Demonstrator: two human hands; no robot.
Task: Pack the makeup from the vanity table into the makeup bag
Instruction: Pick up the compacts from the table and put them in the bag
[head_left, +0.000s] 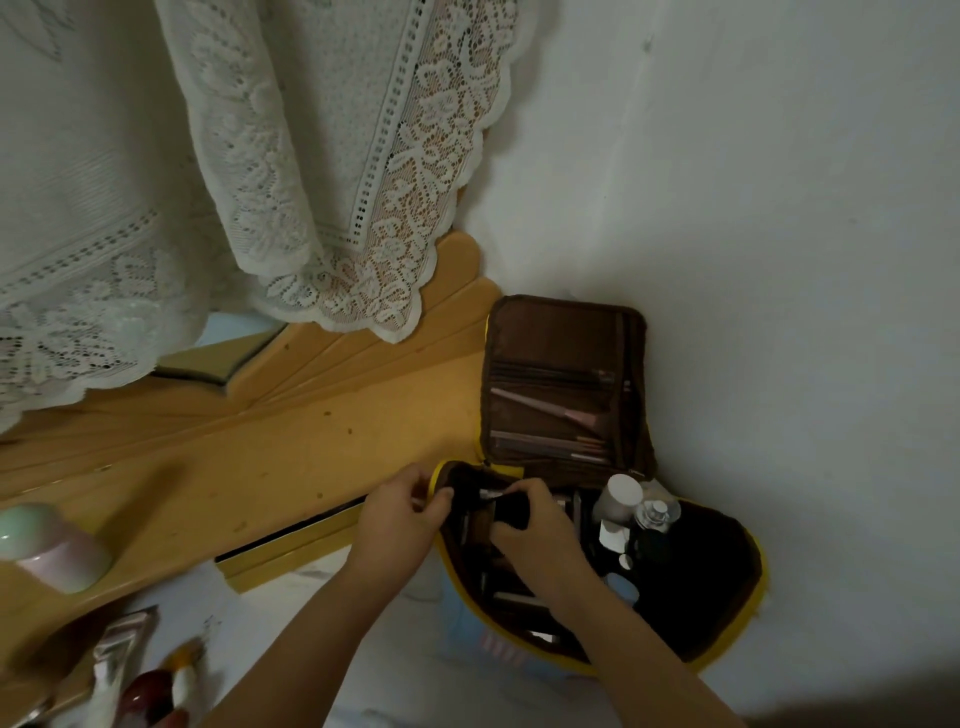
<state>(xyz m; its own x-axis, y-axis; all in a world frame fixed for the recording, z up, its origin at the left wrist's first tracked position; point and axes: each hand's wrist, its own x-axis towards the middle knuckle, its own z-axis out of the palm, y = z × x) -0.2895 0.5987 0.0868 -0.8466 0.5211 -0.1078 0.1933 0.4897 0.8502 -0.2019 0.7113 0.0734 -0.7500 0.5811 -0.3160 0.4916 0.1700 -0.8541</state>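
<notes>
Head view puts the clutter nearest me at bottom left: a blurred tube (117, 660) and a dark red bottle (148, 693) at the near end of the vanity table (291, 447), with a pale green and pink jar (52, 545) a little further along the wood. I judge these are what remains to pack.

Beyond them my two forearms reach in. My left hand (400, 519) pinches the yellow-trimmed rim of the makeup bag (727, 582), fingers curled on the edge to hold the mouth open. My right hand (535, 525) has its fingers closed on a small dark brush (498, 501) and sits just inside the bag's left compartment.

I expect the brush to be light and stiff along its handle with a soft head, so I would hold it by the handle and slide it in lengthwise. The bag looks like soft fabric that will sag unless the rim is held.

Further right inside the bag stand a white-capped bottle (621, 499) and a clear glass bottle (657, 514); the glass one looks fragile and slippery, so anything added there should go in gently.

Behind, the brown lid (563, 384) leans upright against the wall, brushes tucked in its pockets. A lace curtain (332, 171) hangs farthest back.
</notes>
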